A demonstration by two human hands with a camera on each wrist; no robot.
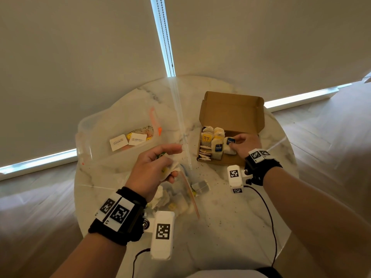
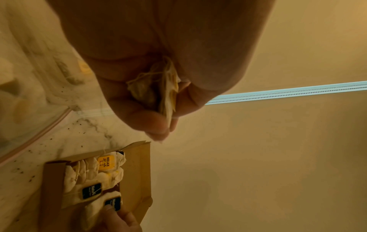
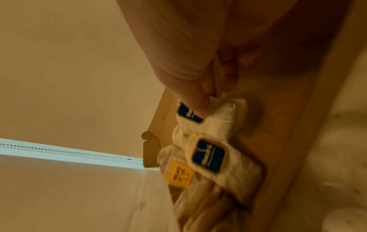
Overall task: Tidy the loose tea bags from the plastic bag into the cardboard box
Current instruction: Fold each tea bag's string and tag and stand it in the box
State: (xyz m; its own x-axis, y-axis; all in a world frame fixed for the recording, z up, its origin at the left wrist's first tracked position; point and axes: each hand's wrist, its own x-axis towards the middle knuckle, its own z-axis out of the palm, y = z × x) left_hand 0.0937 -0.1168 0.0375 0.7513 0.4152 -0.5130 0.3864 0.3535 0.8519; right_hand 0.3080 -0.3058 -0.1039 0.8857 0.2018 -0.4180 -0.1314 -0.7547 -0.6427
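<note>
Round marble table (image 1: 230, 227) before drawn roller blinds (image 1: 80, 57). Near edge: plastic bag (image 1: 180, 199) of loose tea bags (image 1: 162, 197). Above it, the left hand (image 1: 152, 169) clutches several tea bags (image 2: 166, 94). Toward the far right edge, the right hand (image 1: 244, 144) pinches a blue-tagged tea bag (image 3: 222, 113) inside the open cardboard box (image 1: 230, 111), beside upright tea bags (image 1: 210, 143). Far left: a clear bag (image 1: 112, 125) holding white sachets (image 1: 128, 140).

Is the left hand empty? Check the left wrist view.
No, the left hand holds a bunch of tea bags, its fingers curled round them.
</note>
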